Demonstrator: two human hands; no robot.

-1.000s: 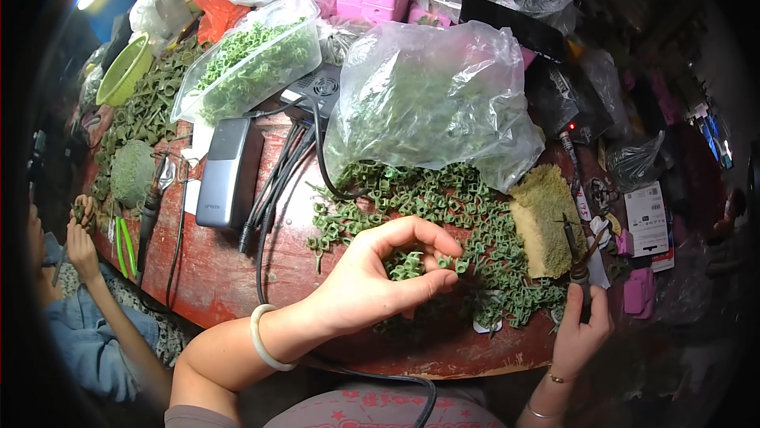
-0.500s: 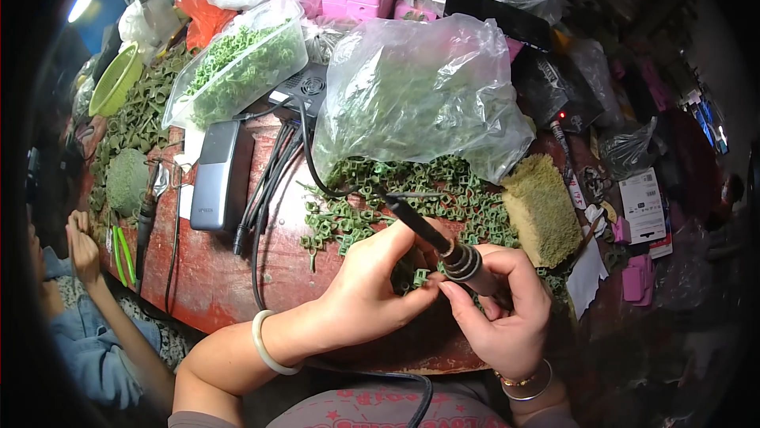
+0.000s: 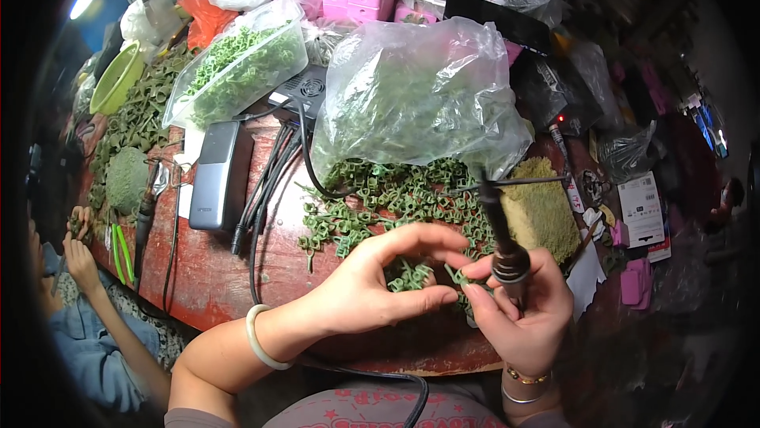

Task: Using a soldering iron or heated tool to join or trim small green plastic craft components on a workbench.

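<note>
My left hand [image 3: 366, 277] is curled, with several small green pieces [image 3: 408, 276] gathered in its palm. They look like little open-frame clips with prongs. My right hand [image 3: 529, 313] grips a dark pen-shaped tool [image 3: 507, 254] with ringed metal bands, its tapering end pointing up and away. Between my right thumb and index finger sits another green piece [image 3: 457, 276], close to my left fingertips. Beyond both hands, many loose green pieces [image 3: 412, 200] lie spread over the red table [image 3: 273, 273]. The tool's lower end is hidden inside my right hand.
A clear bag of green material [image 3: 419, 95] stands behind the loose pieces. Right of them is a greenish-yellow block [image 3: 542, 210]. Left are a grey power bank [image 3: 218, 178], black cables [image 3: 265, 186] and a clear tub [image 3: 237, 64]. At far left, another person's hands [image 3: 79, 258] are at the table edge.
My right hand has moved rightward, swinging the tool from a left lean to nearly upright. The hands have drawn apart, and more green pieces show in my left palm.
</note>
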